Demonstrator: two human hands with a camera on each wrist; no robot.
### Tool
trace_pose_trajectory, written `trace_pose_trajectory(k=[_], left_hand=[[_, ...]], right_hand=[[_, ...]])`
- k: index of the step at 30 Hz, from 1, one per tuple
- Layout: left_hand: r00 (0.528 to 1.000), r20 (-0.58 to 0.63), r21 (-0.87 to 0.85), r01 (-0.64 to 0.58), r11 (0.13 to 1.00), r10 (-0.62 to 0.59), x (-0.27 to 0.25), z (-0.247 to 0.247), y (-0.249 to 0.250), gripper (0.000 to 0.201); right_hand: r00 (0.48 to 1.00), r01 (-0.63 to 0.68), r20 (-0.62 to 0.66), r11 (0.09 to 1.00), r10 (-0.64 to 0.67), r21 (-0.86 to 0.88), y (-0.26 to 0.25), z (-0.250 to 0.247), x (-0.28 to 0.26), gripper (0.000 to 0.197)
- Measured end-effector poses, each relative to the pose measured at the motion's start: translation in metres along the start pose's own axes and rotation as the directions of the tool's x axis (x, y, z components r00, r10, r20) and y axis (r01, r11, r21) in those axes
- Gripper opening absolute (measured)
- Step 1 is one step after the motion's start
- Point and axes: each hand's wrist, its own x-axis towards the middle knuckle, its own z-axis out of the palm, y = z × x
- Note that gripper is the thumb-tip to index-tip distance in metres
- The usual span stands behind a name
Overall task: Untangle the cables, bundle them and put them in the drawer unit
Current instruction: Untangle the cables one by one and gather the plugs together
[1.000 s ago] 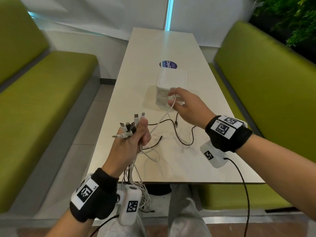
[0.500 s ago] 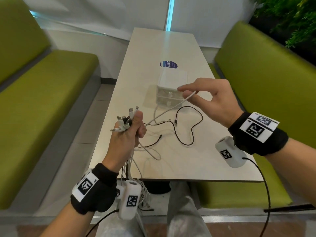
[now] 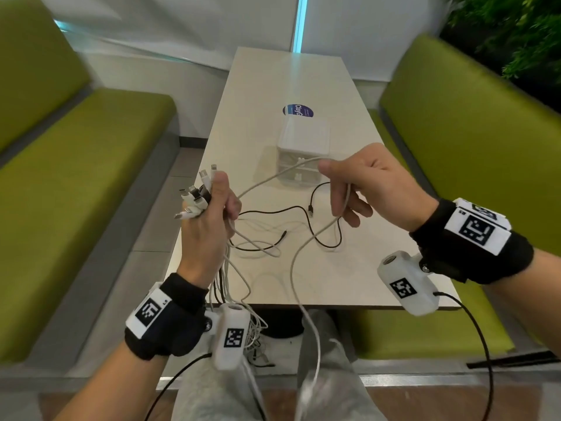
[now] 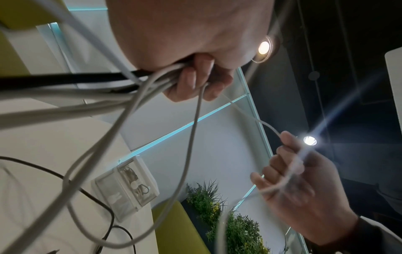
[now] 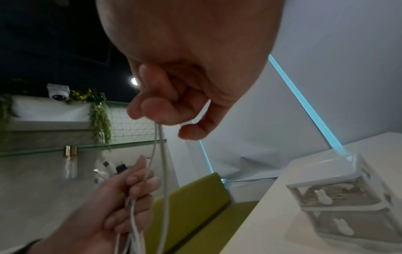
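Observation:
My left hand (image 3: 212, 208) grips a bunch of white and black cables (image 4: 152, 80) in its fist, their plugs (image 3: 197, 196) fanning out above the fingers and the rest hanging off the table's near edge. One white cable (image 3: 273, 179) runs from that fist across to my right hand (image 3: 349, 183), which holds it raised above the table; from there it loops down toward my lap. A black cable (image 3: 306, 217) lies loose on the table (image 3: 349, 278). The small clear two-drawer unit (image 3: 303, 156) with a white top stands behind the hands, both drawers pushed in.
Green benches (image 3: 76, 177) flank the narrow table on both sides. A round blue sticker (image 3: 299, 110) lies beyond the drawer unit. The wall closes off the table's far end, and plants (image 3: 516, 31) stand at the upper right.
My right hand left the drawer unit, took hold of the white cable and drew it up and toward me. My left hand rose a little with its bunch.

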Motion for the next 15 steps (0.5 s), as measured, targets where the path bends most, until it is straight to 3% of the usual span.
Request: trace_pose_trajectory(k=[4,8,11,15], left_hand=[[1.0,-0.006,-0.002,0.019,1.0,-0.019,0.0,0.0,0.0,0.048],[0.999,0.037,0.068,0.025,0.997,-0.027,-0.004,-0.006,-0.004,0.048],[0.998,0.052,0.104,0.022,0.994,-0.027,-0.006,-0.01,-0.008,0.05],[0.995,0.093,0.147,0.017,0.989,-0.031,-0.006,-0.009,-0.011,0.053]], right_hand=[[0.993,-0.056,0.098,0.992,0.067,-0.111,-0.001,0.004,-0.002,0.052],[0.916,-0.102,0.285,0.852,0.282,-0.514,0.02,0.02,-0.014,0.049],[0.778,-0.129,0.373,0.71,0.505,-0.693,0.046,0.029,-0.021,0.048],[0.513,-0.243,0.49,0.667,0.705,-0.704,0.071,0.041,-0.03,0.049]])
